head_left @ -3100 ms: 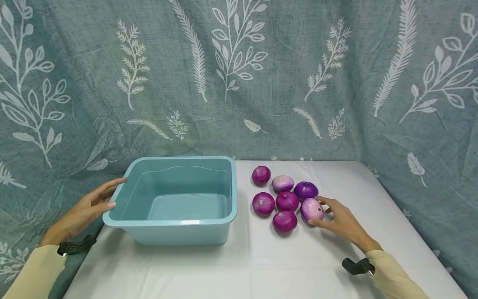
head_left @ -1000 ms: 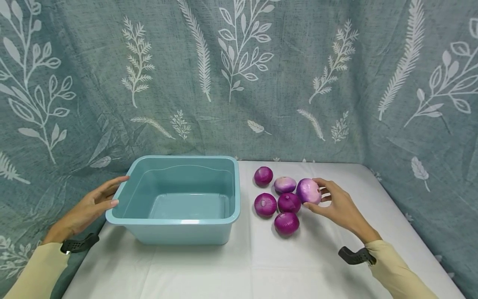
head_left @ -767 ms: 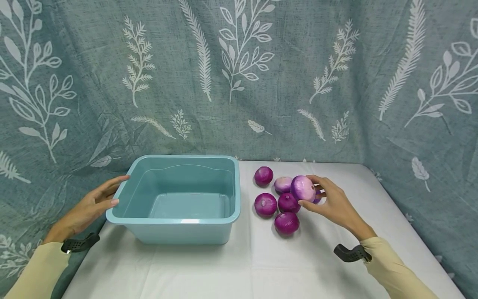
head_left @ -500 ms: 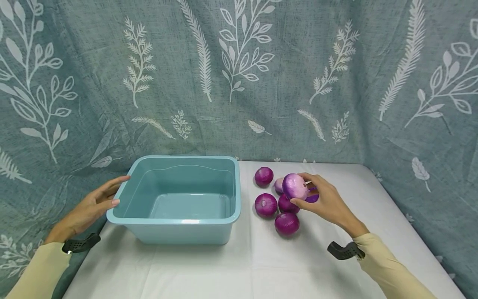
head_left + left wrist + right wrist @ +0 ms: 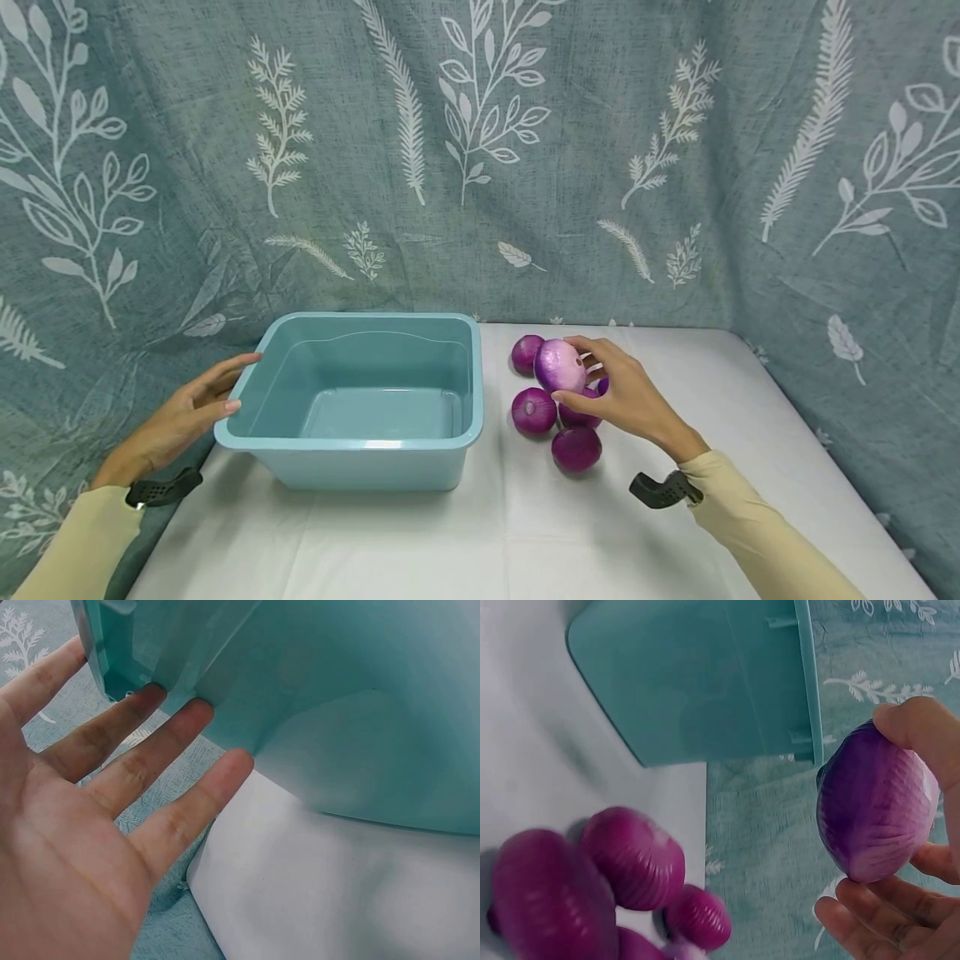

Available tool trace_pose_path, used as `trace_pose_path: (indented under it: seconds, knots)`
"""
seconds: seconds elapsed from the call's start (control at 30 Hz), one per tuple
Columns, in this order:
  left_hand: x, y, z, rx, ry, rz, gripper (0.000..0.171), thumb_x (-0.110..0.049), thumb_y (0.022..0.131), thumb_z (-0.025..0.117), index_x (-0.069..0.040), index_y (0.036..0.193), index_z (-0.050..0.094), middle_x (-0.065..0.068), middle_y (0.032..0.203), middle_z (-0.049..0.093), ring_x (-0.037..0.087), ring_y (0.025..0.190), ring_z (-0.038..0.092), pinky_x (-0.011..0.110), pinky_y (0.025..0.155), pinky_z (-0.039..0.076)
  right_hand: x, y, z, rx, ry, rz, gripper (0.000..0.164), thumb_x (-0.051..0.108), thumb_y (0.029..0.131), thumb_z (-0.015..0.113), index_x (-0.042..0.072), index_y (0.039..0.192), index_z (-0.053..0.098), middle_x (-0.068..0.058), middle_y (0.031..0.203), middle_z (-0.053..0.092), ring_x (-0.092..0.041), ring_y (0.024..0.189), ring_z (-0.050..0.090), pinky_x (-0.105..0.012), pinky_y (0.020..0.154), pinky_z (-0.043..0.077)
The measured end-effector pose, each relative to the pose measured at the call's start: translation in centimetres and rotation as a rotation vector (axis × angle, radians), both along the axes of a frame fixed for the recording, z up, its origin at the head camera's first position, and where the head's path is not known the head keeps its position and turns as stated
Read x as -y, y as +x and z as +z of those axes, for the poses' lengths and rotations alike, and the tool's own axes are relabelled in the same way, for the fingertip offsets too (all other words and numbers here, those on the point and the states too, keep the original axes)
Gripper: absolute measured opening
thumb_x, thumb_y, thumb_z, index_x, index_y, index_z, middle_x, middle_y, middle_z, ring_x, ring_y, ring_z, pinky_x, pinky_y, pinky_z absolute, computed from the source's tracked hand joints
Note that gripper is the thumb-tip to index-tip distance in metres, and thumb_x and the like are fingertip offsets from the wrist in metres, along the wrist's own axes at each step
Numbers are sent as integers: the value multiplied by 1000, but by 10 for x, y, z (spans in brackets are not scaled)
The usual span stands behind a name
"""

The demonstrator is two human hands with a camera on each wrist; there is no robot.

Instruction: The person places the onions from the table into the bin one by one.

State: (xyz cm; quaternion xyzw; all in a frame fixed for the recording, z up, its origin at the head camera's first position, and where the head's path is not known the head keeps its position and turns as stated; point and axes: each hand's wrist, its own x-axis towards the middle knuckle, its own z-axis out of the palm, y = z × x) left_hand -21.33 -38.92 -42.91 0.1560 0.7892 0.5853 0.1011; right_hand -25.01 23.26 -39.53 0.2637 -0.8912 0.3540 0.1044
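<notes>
My right hand [image 5: 626,392] grips a pale purple-and-white onion [image 5: 560,365] between thumb and fingers, above the other onions. In the right wrist view this onion [image 5: 874,806] is off the table, its darker purple side facing the camera. My left hand [image 5: 176,421] is at the left side of the light-blue plastic tub [image 5: 348,447]. Its fairly straight fingers [image 5: 176,814] touch the tub's outer wall, as the left wrist view shows. Below and around the held onion lie several purple onions, among them one at the front [image 5: 576,450] and one at the left [image 5: 534,412]. One pale onion is hidden.
A white cloth [image 5: 405,542] covers the table. The tub stands to the left of the onions, its inside showing no contents. Behind and at both sides hangs a blue-green curtain [image 5: 555,167] with white leaf prints. Each wrist wears a black strap [image 5: 666,489].
My right hand has taken the pale onion from the right of the group, lifted it and carried it left over the others. My left hand has stayed at the tub.
</notes>
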Motion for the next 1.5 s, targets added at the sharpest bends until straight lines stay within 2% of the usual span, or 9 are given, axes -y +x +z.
trace_pose_path:
  seconds: [0.13, 0.37, 0.47, 0.7, 0.8, 0.93, 1.1, 1.37, 1.5]
  knots:
    - [-1, 1, 0, 10, 1, 3, 66, -8, 109, 48, -27, 166, 20, 2, 173, 2, 44, 155, -7, 82, 109, 7, 12, 0, 3, 14, -20, 39, 77, 41, 82, 89, 19, 146, 54, -2, 124, 62, -18, 97, 67, -44, 83, 61]
    - [0, 2, -1, 11, 4, 5, 66, -8, 109, 48, -27, 166, 20, 2, 173, 2, 43, 155, -7, 83, 109, 7, 33, 1, 9, 19, -37, 86, 77, 42, 82, 89, 22, 148, 54, 0, 126, 62, -19, 100, 67, -37, 84, 60]
    - [1, 1, -1, 5, 2, 3, 66, -8, 109, 47, -27, 166, 20, 1, 173, 2, 41, 155, -5, 83, 108, 7, 41, 1, 11, 19, -37, 94, 78, 44, 81, 88, 22, 147, 54, 1, 125, 62, -19, 101, 67, -38, 85, 60]
    - [1, -3, -2, -47, -29, 2, 66, -7, 109, 47, -26, 166, 21, 3, 172, 9, 24, 154, 13, 83, 108, 13, 59, -1, 14, -12, -42, 127, 77, 45, 81, 89, 20, 146, 56, 4, 123, 62, -14, 100, 64, -37, 83, 59]
    - [2, -4, -1, -47, -34, 0, 66, -7, 109, 47, -26, 166, 21, 2, 172, 8, 25, 155, 10, 82, 108, 12, 68, 0, 17, -32, -48, 144, 78, 47, 80, 89, 20, 145, 56, 5, 123, 62, -12, 98, 64, -36, 84, 59]
    - [3, -2, -1, -45, -29, -11, 66, -6, 109, 47, -25, 167, 20, 1, 172, 5, 31, 157, 4, 83, 108, 10, 79, 1, 19, -16, -71, 186, 79, 49, 80, 88, 22, 146, 56, 6, 124, 62, -12, 99, 65, -37, 89, 59]
    - [3, -1, -1, -39, -21, -14, 66, -6, 109, 47, -25, 167, 20, -1, 173, 5, 27, 157, 5, 81, 109, 10, 91, 3, 19, 7, -68, 218, 82, 51, 80, 87, 23, 149, 53, 8, 124, 60, -12, 101, 63, -31, 88, 58]
    - [3, -1, -3, -45, -24, -12, 66, -6, 110, 46, -24, 167, 20, -2, 173, 5, 20, 156, 9, 81, 110, 11, 104, 4, 19, -24, -90, 298, 83, 36, 81, 90, 8, 150, 52, 3, 132, 61, -16, 108, 63, -31, 91, 57]
    - [2, -1, -2, -47, -31, -8, 66, -7, 110, 47, -25, 167, 20, -3, 172, 6, 22, 156, 9, 80, 110, 12, 107, 6, 19, -19, -101, 328, 81, 34, 82, 90, 8, 149, 53, 4, 133, 62, -16, 109, 63, -31, 93, 57]
